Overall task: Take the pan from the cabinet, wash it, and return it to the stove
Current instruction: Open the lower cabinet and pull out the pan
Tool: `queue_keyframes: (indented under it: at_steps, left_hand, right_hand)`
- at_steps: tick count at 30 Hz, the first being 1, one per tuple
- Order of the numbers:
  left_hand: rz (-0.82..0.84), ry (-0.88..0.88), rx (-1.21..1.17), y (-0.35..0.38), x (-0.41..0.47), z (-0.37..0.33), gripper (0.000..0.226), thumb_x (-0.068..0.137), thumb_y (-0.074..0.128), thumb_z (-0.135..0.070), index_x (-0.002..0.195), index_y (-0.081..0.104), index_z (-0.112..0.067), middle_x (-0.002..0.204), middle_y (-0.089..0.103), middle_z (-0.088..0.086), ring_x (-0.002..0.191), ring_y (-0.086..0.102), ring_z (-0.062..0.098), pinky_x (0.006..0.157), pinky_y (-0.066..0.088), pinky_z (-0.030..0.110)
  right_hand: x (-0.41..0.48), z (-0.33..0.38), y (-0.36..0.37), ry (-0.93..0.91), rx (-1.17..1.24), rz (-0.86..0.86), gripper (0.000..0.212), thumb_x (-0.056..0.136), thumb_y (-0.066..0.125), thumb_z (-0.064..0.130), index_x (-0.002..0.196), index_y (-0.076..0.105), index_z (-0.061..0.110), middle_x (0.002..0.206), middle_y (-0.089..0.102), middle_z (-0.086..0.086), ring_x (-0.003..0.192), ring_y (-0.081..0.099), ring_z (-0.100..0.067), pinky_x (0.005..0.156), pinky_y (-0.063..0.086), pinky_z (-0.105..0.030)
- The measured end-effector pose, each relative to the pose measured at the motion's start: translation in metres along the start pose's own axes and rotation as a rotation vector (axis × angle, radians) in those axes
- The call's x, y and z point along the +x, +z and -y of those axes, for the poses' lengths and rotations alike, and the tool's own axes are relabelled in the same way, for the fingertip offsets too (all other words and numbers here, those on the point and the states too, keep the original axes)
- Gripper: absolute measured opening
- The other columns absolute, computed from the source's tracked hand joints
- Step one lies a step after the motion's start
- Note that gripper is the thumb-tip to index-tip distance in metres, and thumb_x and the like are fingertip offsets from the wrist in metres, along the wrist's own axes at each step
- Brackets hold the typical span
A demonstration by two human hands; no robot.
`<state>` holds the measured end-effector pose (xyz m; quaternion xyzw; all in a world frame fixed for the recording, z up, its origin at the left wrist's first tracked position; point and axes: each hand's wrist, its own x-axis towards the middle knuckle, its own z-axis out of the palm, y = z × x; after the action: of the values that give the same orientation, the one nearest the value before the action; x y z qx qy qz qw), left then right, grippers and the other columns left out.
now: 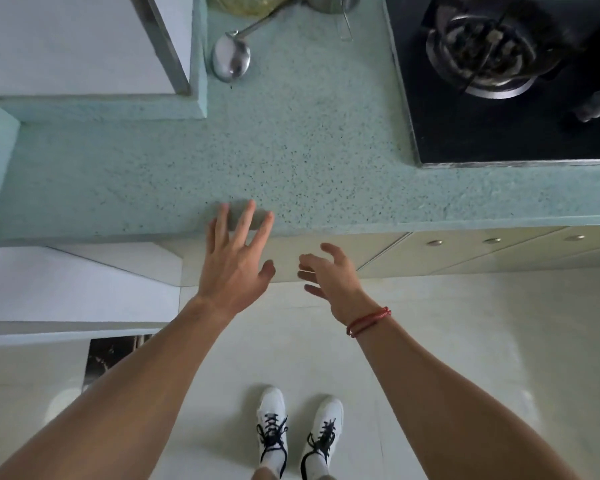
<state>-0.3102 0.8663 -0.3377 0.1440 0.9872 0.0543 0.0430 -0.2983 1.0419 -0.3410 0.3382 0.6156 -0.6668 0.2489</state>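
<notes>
No pan is in view. My left hand (238, 258) is stretched out with fingers spread, its fingertips over the front edge of the pale green speckled counter (291, 150). My right hand (329, 275), with a red band at the wrist, hovers in front of the cream cabinet doors (381, 247) below the counter, fingers loosely curled and holding nothing. The black stove (482, 133) with its metal burner (489, 53) sits at the back right; nothing stands on the burner.
A metal ladle (231, 60) lies on the counter at the back, beside a metal pot (329, 3) and a yellow-green object. Cabinet knobs (434, 242) run to the right. A white wall block stands left. My white shoes (298, 431) are on the pale floor tiles.
</notes>
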Motion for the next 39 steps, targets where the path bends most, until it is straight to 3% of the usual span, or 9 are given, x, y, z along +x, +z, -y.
queue_keyframes:
  at_steps: [4,8,12,18,23,25,28,35,39]
  left_hand:
    - [-0.055,0.008,-0.002,0.010,-0.001,0.001,0.075,0.088,0.058,-0.040,0.153,0.029,-0.018,0.161,0.019,0.013,0.146,0.007,0.049,0.116,0.016,0.063]
    - [-0.075,0.001,-0.009,0.015,-0.001,0.001,0.068,0.093,0.046,-0.045,0.154,0.028,-0.018,0.162,0.018,0.012,0.146,0.006,0.049,0.116,0.014,0.063]
    - [-0.091,-0.010,-0.018,0.016,-0.001,0.000,0.067,0.094,0.046,-0.045,0.153,0.029,-0.018,0.162,0.018,0.012,0.146,0.006,0.048,0.116,0.013,0.062]
    - [-0.103,-0.034,-0.023,0.015,0.000,-0.004,0.066,0.095,0.034,-0.051,0.152,0.034,-0.018,0.161,0.023,0.012,0.145,0.011,0.049,0.115,0.016,0.063]
    - [-0.093,-0.051,-0.038,0.011,0.000,-0.006,0.066,0.093,0.034,-0.051,0.151,0.035,-0.019,0.160,0.024,0.011,0.146,0.012,0.048,0.116,0.016,0.062]
    - [-0.095,-0.058,-0.051,0.011,0.001,-0.006,0.066,0.092,0.035,-0.051,0.150,0.036,-0.019,0.160,0.024,0.011,0.146,0.012,0.048,0.116,0.015,0.062]
    - [-0.089,-0.062,-0.059,0.010,0.001,-0.007,0.068,0.091,0.033,-0.052,0.150,0.036,-0.020,0.160,0.024,0.011,0.146,0.010,0.048,0.117,0.012,0.061]
    - [-0.019,-0.074,-0.035,0.007,0.000,-0.010,0.070,0.093,0.038,-0.054,0.154,0.026,-0.021,0.163,0.013,0.011,0.146,0.000,0.048,0.118,0.007,0.062]
    - [-0.039,-0.088,-0.025,0.007,-0.001,-0.014,0.073,0.091,0.040,-0.055,0.153,0.029,-0.019,0.161,0.019,0.014,0.145,0.006,0.050,0.116,0.009,0.063]
  right_hand:
    - [0.015,0.004,0.014,0.034,0.359,0.061,0.048,0.090,0.055,0.001,0.134,0.040,0.016,0.117,0.067,-0.018,0.104,0.069,-0.028,0.094,0.053,-0.046]
    - [0.027,0.004,0.023,0.030,0.480,0.102,0.041,0.087,0.051,-0.003,0.125,0.043,0.009,0.117,0.067,-0.018,0.106,0.069,-0.028,0.094,0.052,-0.050]
    - [0.035,0.001,0.031,0.030,0.570,0.145,0.025,0.082,0.049,-0.005,0.104,0.051,0.006,0.104,0.068,-0.016,0.104,0.069,-0.030,0.089,0.055,-0.047]
    - [0.037,0.004,0.038,0.003,0.708,0.150,0.025,0.073,0.038,-0.014,0.068,0.052,0.006,0.085,0.060,-0.015,0.095,0.066,-0.034,0.069,0.050,-0.035]
    - [0.035,0.000,0.038,0.006,0.697,0.116,0.025,0.070,0.037,-0.015,0.079,0.053,0.002,0.088,0.062,-0.018,0.090,0.069,-0.032,0.068,0.055,-0.033]
    - [0.029,-0.005,0.036,0.009,0.685,0.114,0.024,0.073,0.036,-0.016,0.077,0.052,0.002,0.082,0.063,-0.016,0.084,0.069,-0.030,0.080,0.057,-0.038]
    - [0.010,-0.018,0.027,0.004,0.619,0.119,0.024,0.074,0.037,-0.015,0.076,0.053,0.003,0.076,0.064,-0.013,0.082,0.066,-0.027,0.095,0.049,-0.041]
    - [-0.036,-0.053,-0.010,0.032,0.433,0.083,0.029,0.080,0.039,-0.012,0.085,0.060,0.007,0.088,0.070,-0.015,0.096,0.069,-0.032,0.086,0.052,-0.036]
    - [-0.054,-0.077,-0.039,0.044,0.403,0.064,0.024,0.086,0.049,-0.006,0.099,0.059,0.012,0.096,0.070,-0.017,0.090,0.070,-0.029,0.092,0.051,-0.042]
